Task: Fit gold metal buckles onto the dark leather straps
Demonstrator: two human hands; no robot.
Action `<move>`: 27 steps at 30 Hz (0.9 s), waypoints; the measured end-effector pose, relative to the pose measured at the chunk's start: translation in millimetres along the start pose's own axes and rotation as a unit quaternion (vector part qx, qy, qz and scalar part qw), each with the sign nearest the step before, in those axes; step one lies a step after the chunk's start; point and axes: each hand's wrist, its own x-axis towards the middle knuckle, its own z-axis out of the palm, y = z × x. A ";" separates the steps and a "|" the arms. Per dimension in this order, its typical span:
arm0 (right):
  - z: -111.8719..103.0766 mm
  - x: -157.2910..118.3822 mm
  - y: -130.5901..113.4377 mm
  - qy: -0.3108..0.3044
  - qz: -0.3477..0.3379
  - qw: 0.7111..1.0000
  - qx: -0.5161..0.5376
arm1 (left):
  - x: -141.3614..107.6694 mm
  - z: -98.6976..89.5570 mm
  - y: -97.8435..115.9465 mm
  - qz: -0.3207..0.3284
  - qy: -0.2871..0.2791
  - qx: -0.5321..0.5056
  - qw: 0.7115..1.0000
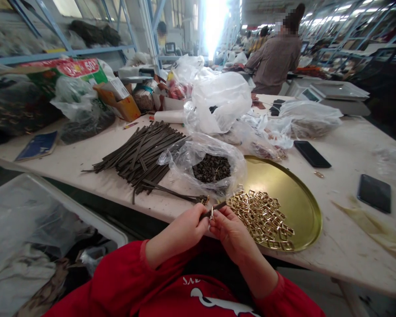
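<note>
Work on a dark strap [221,205] and a gold buckle [211,213] appears to be in hand: I judge that the buckle is being fitted on the strap, though the fingers hide how far it passes through. The next move probably calls for a firm hold on the strap and a small, exact push at the buckle. The left hand [194,225] is closed and pinches the strap between thumb and fingers. The right hand [232,230] is also closed, with its fingertips gripping the buckle. So the buckle stands between both hands and touches the right one. Just beside the right hand, a heap of gold frames [260,215] lies in the round tray [293,198]; beyond the left hand lies a pile of dark strips [141,154].
</note>
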 end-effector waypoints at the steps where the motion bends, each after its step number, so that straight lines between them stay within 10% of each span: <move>1: 0.3 0.6 0.8 0.003 -0.014 1.000 -0.014 | 0.4 -0.5 -0.5 0.003 -0.005 -0.011 1.000; 11: -4.6 -0.4 10.3 0.014 -0.105 0.982 -0.153 | 2.2 -2.9 -0.1 0.004 -0.043 -0.029 0.999; 17: -2.2 -8.5 7.7 0.065 -0.253 0.916 -0.303 | -3.1 -2.6 4.7 -0.009 -0.042 -0.078 0.996; 23: -9.1 -27.1 -6.1 -0.014 -0.444 0.779 -0.444 | -9.1 -1.6 6.5 -0.035 -0.047 -0.132 0.990; 27: -10.1 -31.6 -8.4 -0.059 -0.406 0.799 -0.440 | -12.5 1.3 4.3 -0.030 -0.030 -0.142 0.989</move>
